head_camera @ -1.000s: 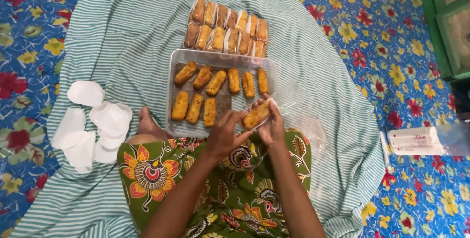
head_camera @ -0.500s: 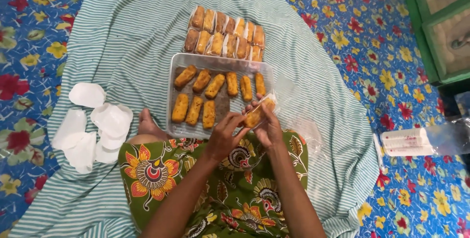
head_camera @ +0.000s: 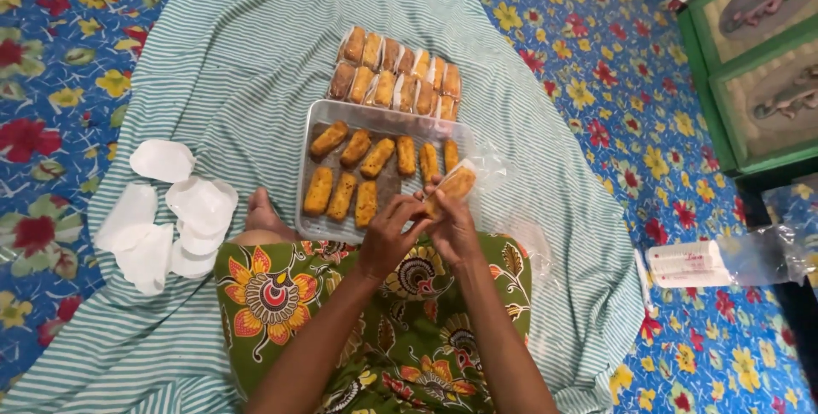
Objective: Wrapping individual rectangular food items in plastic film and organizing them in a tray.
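1. A golden-brown fried roll (head_camera: 453, 186) is held between both hands, just above the near right corner of the clear tray (head_camera: 312, 228).
2. The roll is oblong, crumb-coated and orange-brown, with darker browning along its edges; it is tilted, its far end raised toward the right.
3. A thin clear wrapper (head_camera: 489, 165) is seen around the roll's upper end, glossy and crumpled.
4. The left hand (head_camera: 388, 235) is closed on the roll's lower end with pinching fingertips.
5. The right hand (head_camera: 452, 230) is wrapped around the roll from beneath, fingers curled on it.
6. Nine similar unwrapped rolls (head_camera: 365, 170) are laid in two rows on the tray.
7. Wrapped rolls (head_camera: 397, 74) are lined up beyond the tray on the striped cloth (head_camera: 221, 56).
8. White paper pieces (head_camera: 170, 209) are scattered to the left.
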